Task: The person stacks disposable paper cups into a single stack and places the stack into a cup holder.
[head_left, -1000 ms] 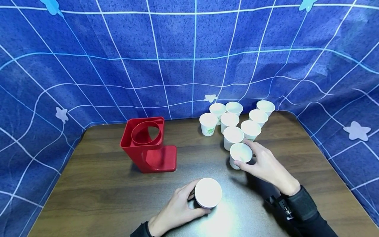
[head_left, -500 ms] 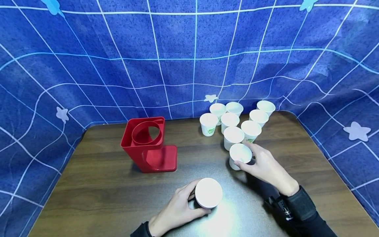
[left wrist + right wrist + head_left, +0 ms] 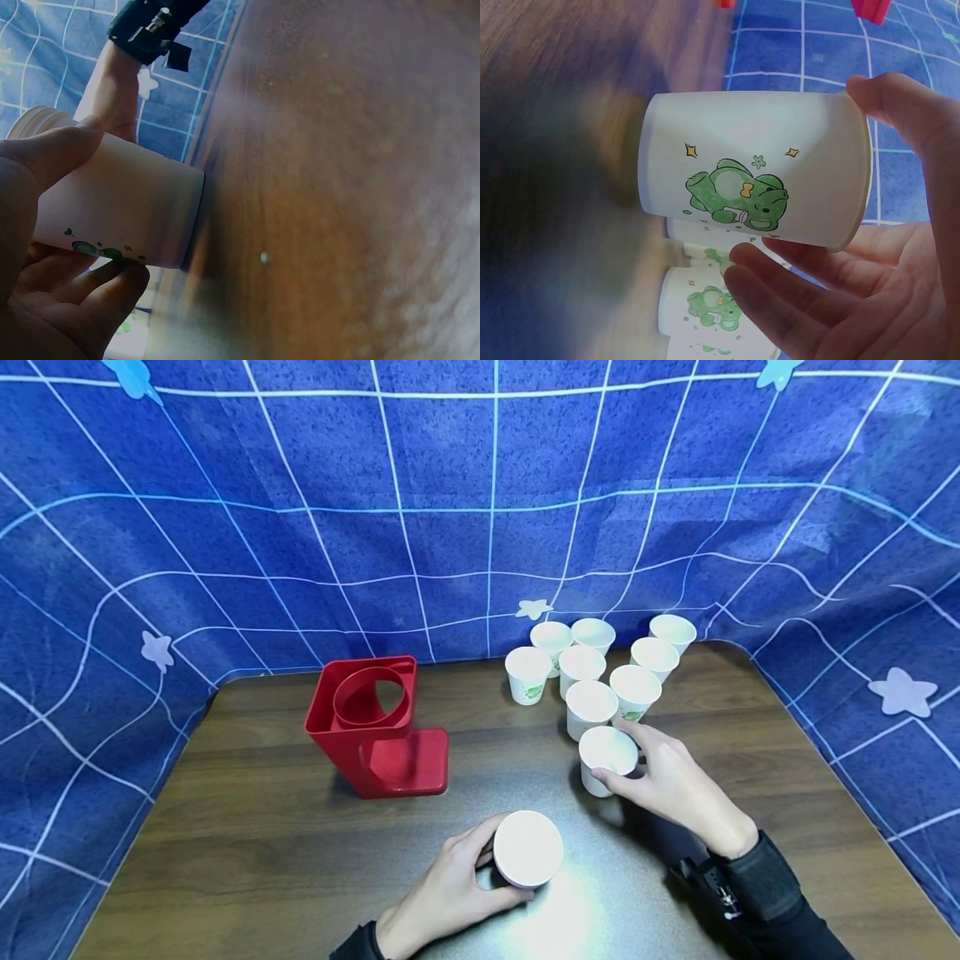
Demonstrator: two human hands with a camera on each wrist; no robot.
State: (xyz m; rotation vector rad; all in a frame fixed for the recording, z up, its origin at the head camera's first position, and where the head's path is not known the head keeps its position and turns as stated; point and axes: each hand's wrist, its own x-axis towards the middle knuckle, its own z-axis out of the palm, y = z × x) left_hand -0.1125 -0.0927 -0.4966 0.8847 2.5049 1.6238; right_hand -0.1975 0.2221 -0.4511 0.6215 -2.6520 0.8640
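Observation:
My left hand [image 3: 495,862] grips a white paper cup [image 3: 528,847] standing near the front of the brown table [image 3: 262,843]. In the left wrist view the thumb and fingers of that hand [image 3: 94,214] curl round the cup's wall [image 3: 127,202]. My right hand [image 3: 617,752] holds another white cup [image 3: 606,748] between thumb and fingers at the front of the cup cluster. The right wrist view shows this cup [image 3: 750,169] with a green bear print, my right hand [image 3: 810,180] wrapped round it.
Several more white cups [image 3: 592,668] stand grouped at the back right of the table. A red plastic cup holder [image 3: 375,727] with a round opening stands left of centre. Blue gridded cloth [image 3: 375,485] hangs behind and round the table's sides.
My right hand and its cup have shifted slightly left and toward me. The left hand and its cup have stayed put.

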